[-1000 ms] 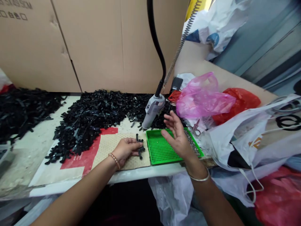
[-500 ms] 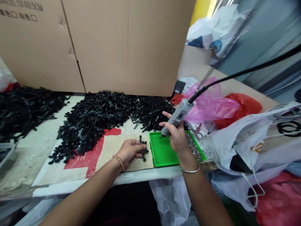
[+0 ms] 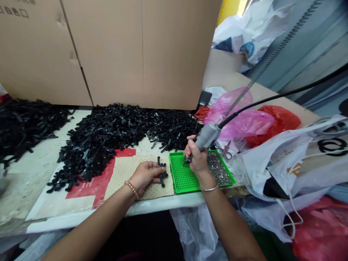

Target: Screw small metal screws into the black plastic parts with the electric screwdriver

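Note:
My left hand [image 3: 146, 177] pinches a small black plastic part [image 3: 162, 175] with several stubby ends, over a beige textured mat [image 3: 122, 170]. My right hand [image 3: 196, 156] is wrapped round a grey electric screwdriver [image 3: 208, 136], which tilts with its tip down at the green perforated tray [image 3: 185, 177]. Whether the tip touches the tray I cannot tell. Small metal screws [image 3: 217, 168] lie heaped in the tray's right part.
Heaps of black plastic parts [image 3: 108, 130] cover the back of the table, with another pile [image 3: 24, 123] at far left. A large cardboard box [image 3: 114, 54] stands behind. Plastic bags [image 3: 239, 119] and scissors [image 3: 227, 154] lie right. A coiled cord [image 3: 272, 58] and black cable [image 3: 285, 93] lead to the screwdriver.
My right hand's fingers have closed more fully round the screwdriver, and its tip sits slightly lower at the tray. My left hand keeps the black part. The whole view has shifted slightly.

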### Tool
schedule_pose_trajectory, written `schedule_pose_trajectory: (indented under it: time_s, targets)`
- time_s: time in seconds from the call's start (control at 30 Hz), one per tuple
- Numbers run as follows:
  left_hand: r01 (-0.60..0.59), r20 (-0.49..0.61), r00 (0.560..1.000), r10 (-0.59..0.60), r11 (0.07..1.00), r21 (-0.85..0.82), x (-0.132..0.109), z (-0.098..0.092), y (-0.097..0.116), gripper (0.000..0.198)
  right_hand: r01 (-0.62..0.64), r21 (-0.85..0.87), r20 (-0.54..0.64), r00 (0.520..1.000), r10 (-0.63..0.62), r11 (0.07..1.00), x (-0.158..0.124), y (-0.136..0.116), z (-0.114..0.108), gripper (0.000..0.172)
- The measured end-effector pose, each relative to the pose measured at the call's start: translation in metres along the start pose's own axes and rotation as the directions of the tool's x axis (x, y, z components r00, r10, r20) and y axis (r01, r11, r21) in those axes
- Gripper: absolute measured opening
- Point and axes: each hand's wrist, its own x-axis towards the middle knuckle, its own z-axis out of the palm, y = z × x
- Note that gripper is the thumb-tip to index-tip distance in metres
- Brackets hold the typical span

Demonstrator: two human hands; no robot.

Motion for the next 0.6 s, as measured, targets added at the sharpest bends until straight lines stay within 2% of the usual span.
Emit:
schedule_pose_trajectory:
  time_s: [0.6]
  targets:
    - [0.009, 0.017, 1.0, -0.009, 1.0, 0.006, 0.0023, -0.0036, -0.0038, 0.024, -0.022, 0.01, 0.054, 0.998, 0.021, 1.0, -0.0033, 0.0081, -0.0071, 0.026]
